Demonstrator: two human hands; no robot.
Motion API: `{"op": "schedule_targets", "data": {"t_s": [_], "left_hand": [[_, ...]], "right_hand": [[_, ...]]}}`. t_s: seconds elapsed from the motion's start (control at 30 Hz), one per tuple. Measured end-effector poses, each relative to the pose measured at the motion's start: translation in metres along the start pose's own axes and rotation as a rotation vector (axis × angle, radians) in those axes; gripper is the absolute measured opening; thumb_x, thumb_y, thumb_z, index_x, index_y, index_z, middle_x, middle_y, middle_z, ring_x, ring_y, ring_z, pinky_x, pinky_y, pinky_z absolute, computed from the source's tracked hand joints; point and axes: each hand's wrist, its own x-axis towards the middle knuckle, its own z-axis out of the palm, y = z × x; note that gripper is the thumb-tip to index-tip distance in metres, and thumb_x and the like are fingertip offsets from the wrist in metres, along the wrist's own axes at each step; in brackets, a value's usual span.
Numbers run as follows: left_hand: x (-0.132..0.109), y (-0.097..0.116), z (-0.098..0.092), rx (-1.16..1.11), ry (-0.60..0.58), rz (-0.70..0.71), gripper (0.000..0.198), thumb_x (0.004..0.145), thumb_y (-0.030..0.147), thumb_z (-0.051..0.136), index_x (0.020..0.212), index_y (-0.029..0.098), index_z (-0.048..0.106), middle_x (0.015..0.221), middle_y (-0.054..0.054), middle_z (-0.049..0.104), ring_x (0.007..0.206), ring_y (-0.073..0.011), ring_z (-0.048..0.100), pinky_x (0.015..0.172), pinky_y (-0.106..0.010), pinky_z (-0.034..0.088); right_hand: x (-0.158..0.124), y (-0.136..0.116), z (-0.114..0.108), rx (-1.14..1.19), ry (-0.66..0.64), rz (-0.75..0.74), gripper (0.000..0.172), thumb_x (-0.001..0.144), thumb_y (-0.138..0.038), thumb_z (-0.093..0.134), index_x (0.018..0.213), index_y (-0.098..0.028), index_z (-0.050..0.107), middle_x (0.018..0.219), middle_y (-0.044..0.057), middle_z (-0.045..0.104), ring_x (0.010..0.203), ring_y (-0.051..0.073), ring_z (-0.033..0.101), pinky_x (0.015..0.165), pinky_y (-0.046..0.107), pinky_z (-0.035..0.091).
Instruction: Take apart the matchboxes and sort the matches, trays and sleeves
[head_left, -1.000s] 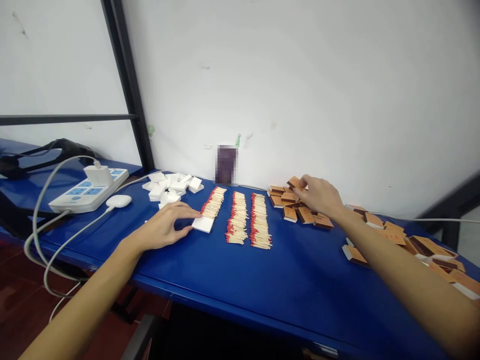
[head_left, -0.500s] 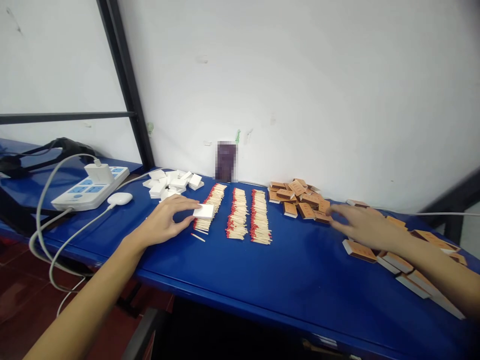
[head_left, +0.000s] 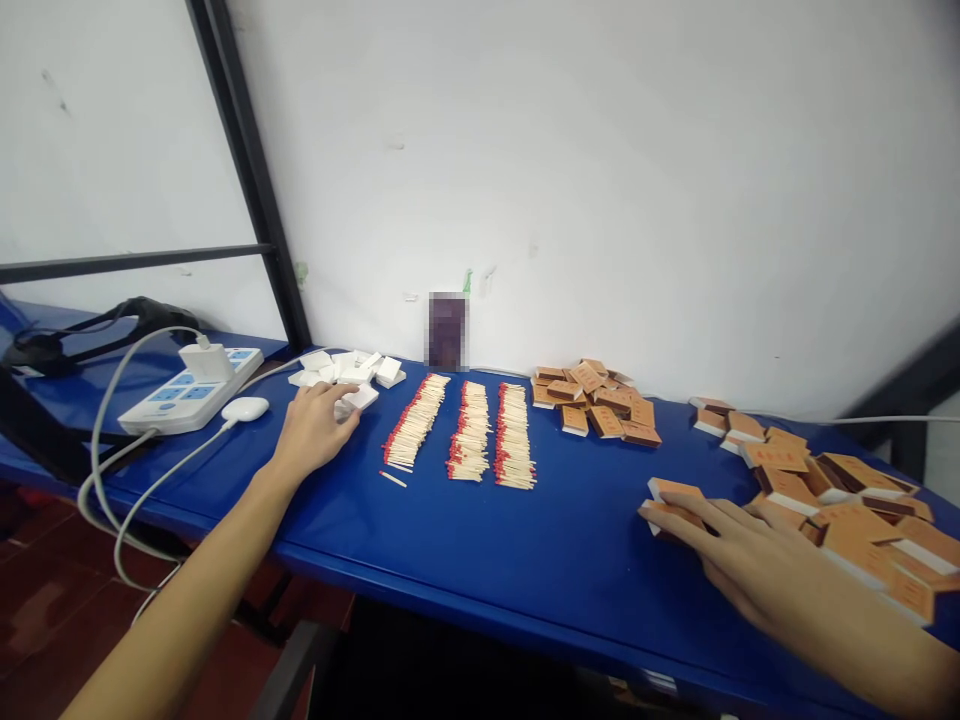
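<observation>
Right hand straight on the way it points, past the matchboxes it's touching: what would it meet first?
Beyond those matchboxes, the right hand would cross blue tabletop, then probably meet the rightmost row of matches, toward its near end; depth is hard to judge.

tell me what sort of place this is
It looks like a simple indoor workspace, perhaps a small workshop: a blue table bearing three rows of matches, heaps of orange matchboxes and a power strip.
</observation>
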Motion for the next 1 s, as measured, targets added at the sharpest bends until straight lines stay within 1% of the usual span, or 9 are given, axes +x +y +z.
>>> {"op": "schedule_targets", "data": {"t_s": [0.1, 0.3, 0.4, 0.5, 0.6, 0.67, 0.8, 0.9, 1.0], "left_hand": [[-0.001, 0.000, -0.001, 0.058, -0.031, -0.057, 0.046, 0.086, 0.041, 0.050, 0.124, 0.020, 0.065, 0.106, -0.014, 0.063, 0.104, -0.0353, 0.057, 0.091, -0.049, 0.046], [0.001, -0.004, 0.002, 0.112, -0.054, -0.102, 0.042, 0.089, 0.039, 0.049, 0.122, 0.022, 0.068, 0.113, -0.016, 0.059, 0.107, -0.0386, 0.052, 0.087, -0.053, 0.046], [0.001, -0.004, 0.005, 0.108, -0.060, -0.129, 0.043, 0.091, 0.039, 0.048, 0.126, 0.024, 0.066, 0.120, -0.018, 0.054, 0.109, -0.0396, 0.050, 0.086, -0.053, 0.047], [0.000, 0.003, 0.003, 0.093, -0.014, -0.120, 0.047, 0.091, 0.041, 0.049, 0.134, 0.025, 0.061, 0.125, -0.019, 0.048, 0.114, -0.0414, 0.046, 0.087, -0.055, 0.046], [-0.002, 0.014, -0.003, 0.046, 0.083, -0.067, 0.045, 0.093, 0.043, 0.047, 0.130, 0.023, 0.063, 0.126, -0.018, 0.047, 0.116, -0.0402, 0.045, 0.091, -0.055, 0.044], [-0.003, 0.018, -0.007, -0.013, 0.140, -0.010, 0.040, 0.094, 0.041, 0.046, 0.122, 0.021, 0.067, 0.121, -0.016, 0.049, 0.115, -0.0368, 0.046, 0.096, -0.054, 0.043], [-0.003, 0.020, -0.010, -0.120, 0.203, 0.121, 0.032, 0.094, 0.035, 0.046, 0.109, 0.019, 0.069, 0.110, -0.013, 0.052, 0.109, -0.0307, 0.052, 0.100, -0.048, 0.042], [-0.004, 0.024, -0.013, -0.218, 0.226, 0.202, 0.026, 0.093, 0.030, 0.047, 0.101, 0.020, 0.070, 0.103, -0.010, 0.054, 0.103, -0.0267, 0.056, 0.096, -0.044, 0.045], [-0.011, 0.040, -0.023, -0.374, 0.229, 0.292, 0.023, 0.093, 0.026, 0.047, 0.092, 0.022, 0.069, 0.099, -0.007, 0.058, 0.097, -0.0220, 0.059, 0.090, -0.038, 0.048]], "right_hand": [[0.009, -0.005, -0.002, 0.026, -0.019, 0.026, 0.058, 0.081, -0.010, 0.042, 0.127, -0.037, 0.065, 0.130, 0.005, 0.067, 0.089, 0.029, 0.071, 0.069, 0.043, 0.053], [0.009, 0.021, 0.017, -0.024, -0.005, 0.108, 0.048, 0.084, -0.011, 0.041, 0.118, -0.030, 0.070, 0.123, 0.009, 0.071, 0.091, 0.032, 0.071, 0.067, 0.044, 0.050], [0.014, 0.024, 0.012, -0.008, 0.029, 0.081, 0.045, 0.085, -0.011, 0.042, 0.112, -0.032, 0.072, 0.117, 0.007, 0.074, 0.104, 0.036, 0.068, 0.077, 0.051, 0.049], [0.021, 0.014, 0.001, 0.013, 0.090, 0.076, 0.039, 0.088, -0.015, 0.044, 0.113, -0.029, 0.072, 0.120, 0.008, 0.073, 0.111, 0.036, 0.065, 0.086, 0.053, 0.048], [0.028, 0.003, -0.004, 0.030, 0.091, 0.101, 0.035, 0.093, -0.020, 0.042, 0.112, -0.024, 0.071, 0.121, 0.012, 0.071, 0.111, 0.034, 0.065, 0.087, 0.049, 0.050], [0.031, -0.001, -0.002, 0.066, 0.062, 0.113, 0.038, 0.093, -0.020, 0.041, 0.117, -0.024, 0.069, 0.124, 0.012, 0.070, 0.109, 0.031, 0.067, 0.082, 0.044, 0.054], [0.033, 0.001, 0.004, 0.102, 0.003, 0.108, 0.053, 0.082, -0.010, 0.042, 0.127, -0.026, 0.064, 0.125, 0.009, 0.070, 0.100, 0.025, 0.072, 0.071, 0.036, 0.058], [0.035, 0.006, 0.004, 0.109, -0.056, 0.089, 0.062, 0.075, -0.005, 0.041, 0.129, -0.024, 0.063, 0.127, 0.008, 0.069, 0.105, 0.025, 0.070, 0.076, 0.037, 0.060], [0.044, 0.006, -0.006, 0.151, -0.093, 0.122, 0.053, 0.076, -0.008, 0.045, 0.121, -0.021, 0.069, 0.119, 0.010, 0.073, 0.108, 0.030, 0.069, 0.082, 0.044, 0.059]]}}
